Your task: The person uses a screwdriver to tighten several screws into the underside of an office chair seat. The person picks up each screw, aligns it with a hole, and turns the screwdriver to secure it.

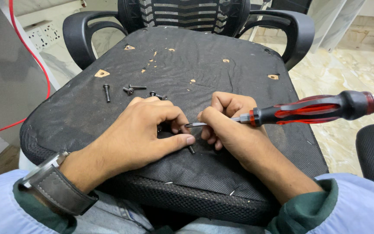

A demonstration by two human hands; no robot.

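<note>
A black screw (191, 149) is seen lying on the dark fabric underside of an upturned office chair seat (187, 65), just below the tip of the left thumb and between the two hands. Only its lower end is shown; the rest is hidden under the left hand (146, 128), so whether it is pinched or merely touched cannot be told. Its long axis is judged to run roughly away from the viewer, tilted slightly leftward.

A red and black screwdriver (312, 109) is held in the right hand (226, 125), which is closed around the metal shaft near the collar, not around the handle. The shaft is laid almost level, with the handle out to the right and the tip pointed left toward the left fingertips, just above the screw. The left hand is the nearer one to the screw; its fingers are curled down onto the fabric.

Further up the seat, several loose black screws (128, 90) are scattered, well apart from the hands. A watch (50, 182) is worn on the left wrist.
</note>
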